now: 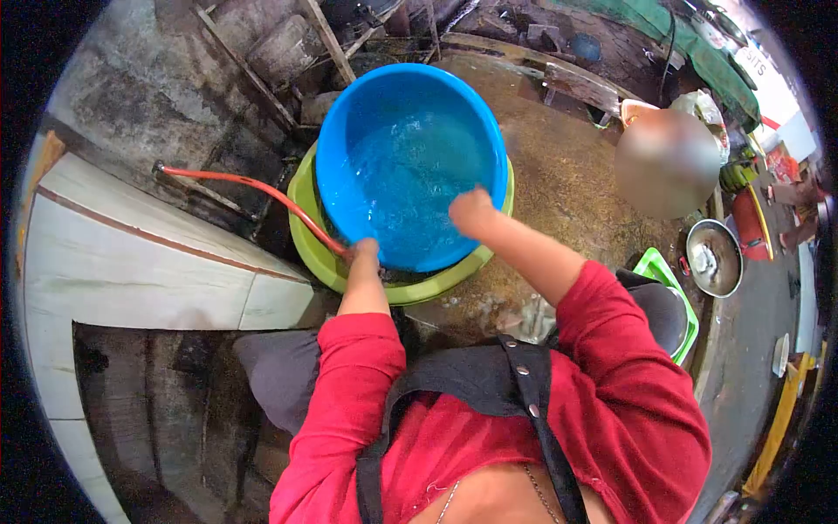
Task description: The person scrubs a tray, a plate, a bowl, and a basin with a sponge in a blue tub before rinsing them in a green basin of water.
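A large blue basin (pixel 410 166), tilted, sits inside a wider yellow-green basin (pixel 458 278) and contains rippling water. My left hand (pixel 364 253) is at the blue basin's near-left rim, closed around the end of an orange hose (pixel 262 185). The hose's tip is hidden by the hand. Over the near-right rim reaches my right hand (pixel 472 212), its fingers curled in above the water. Whether anything is in those fingers cannot be made out.
Pale tiled ledge (pixel 166 253) borders the left. To the right are a metal bowl (pixel 714 258), a green tray (pixel 672 301), and a blurred patch (pixel 668 163). Wooden frames (pixel 327 39) stand behind on the wet concrete floor (pixel 559 175).
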Motion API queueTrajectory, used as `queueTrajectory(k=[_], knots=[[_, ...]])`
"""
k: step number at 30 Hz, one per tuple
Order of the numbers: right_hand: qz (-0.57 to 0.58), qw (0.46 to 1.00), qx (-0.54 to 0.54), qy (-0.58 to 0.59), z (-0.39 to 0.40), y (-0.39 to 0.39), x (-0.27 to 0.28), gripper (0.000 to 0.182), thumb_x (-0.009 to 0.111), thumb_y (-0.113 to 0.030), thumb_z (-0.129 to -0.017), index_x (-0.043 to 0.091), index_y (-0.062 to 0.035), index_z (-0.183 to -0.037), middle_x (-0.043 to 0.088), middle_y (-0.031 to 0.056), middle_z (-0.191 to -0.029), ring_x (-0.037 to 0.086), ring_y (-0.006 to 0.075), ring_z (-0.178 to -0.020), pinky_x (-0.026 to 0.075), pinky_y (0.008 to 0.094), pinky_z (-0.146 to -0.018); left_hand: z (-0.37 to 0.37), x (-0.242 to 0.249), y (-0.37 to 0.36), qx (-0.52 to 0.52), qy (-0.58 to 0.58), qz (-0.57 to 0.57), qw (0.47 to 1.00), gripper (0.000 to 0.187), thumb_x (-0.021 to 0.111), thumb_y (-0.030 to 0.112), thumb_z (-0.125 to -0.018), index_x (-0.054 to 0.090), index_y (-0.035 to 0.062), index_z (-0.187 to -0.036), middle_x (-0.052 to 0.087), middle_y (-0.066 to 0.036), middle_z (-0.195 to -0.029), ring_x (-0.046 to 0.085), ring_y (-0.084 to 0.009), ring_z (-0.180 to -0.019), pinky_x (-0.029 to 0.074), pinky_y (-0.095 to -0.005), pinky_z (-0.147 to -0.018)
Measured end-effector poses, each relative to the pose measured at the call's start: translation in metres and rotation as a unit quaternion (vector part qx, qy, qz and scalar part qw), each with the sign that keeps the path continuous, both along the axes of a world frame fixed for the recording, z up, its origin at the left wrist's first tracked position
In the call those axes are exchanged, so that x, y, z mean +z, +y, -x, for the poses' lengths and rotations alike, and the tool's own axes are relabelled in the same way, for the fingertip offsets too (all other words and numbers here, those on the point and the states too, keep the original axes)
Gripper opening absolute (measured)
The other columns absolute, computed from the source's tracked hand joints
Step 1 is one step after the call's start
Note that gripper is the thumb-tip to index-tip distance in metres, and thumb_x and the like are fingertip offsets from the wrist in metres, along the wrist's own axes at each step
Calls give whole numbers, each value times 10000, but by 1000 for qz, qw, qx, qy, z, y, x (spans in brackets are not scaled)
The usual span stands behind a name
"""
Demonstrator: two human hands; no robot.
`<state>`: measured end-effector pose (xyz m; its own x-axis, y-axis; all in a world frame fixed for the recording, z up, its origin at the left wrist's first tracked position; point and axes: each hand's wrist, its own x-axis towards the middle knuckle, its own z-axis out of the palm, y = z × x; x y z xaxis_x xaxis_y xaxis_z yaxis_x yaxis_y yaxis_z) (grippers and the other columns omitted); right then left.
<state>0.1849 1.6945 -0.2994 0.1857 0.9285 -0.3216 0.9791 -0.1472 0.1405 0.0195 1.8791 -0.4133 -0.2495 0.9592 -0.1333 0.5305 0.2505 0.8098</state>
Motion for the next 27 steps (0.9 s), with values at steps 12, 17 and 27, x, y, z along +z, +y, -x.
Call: queueTrajectory(k=[12,17,27], knots=[[-473,832,-253,142,-24,31,130,397,536,-60,-681,463,-74,-1072,565,185,-980,546,373,-915,439,460,-760,-20,-46,-66,-230,-14,-20,973,559,445,363,-866,288,38,-1294,441,-134,-1225,464,-338,-1049,370,-445,-857],[-482,851,-156,143,43,40,181,281,509,-57,-716,472,2,-989,571,183,-811,612,321,-720,484,441,-546,-26,-62,-74,-414,-35,-34,909,587,455,384,-856,278,48,-1304,414,-115,-1255,436,-328,-1084,348,-442,-884],[-598,794,111,-28,95,-41,215,422,511,-126,-701,491,61,-1080,519,99,-665,535,200,-431,422,332,-323,-50,-76,-24,-666,-26,-87,740,644,476,425,-837,257,68,-1326,361,-78,-1316,380,-309,-1156,304,-435,-938]])
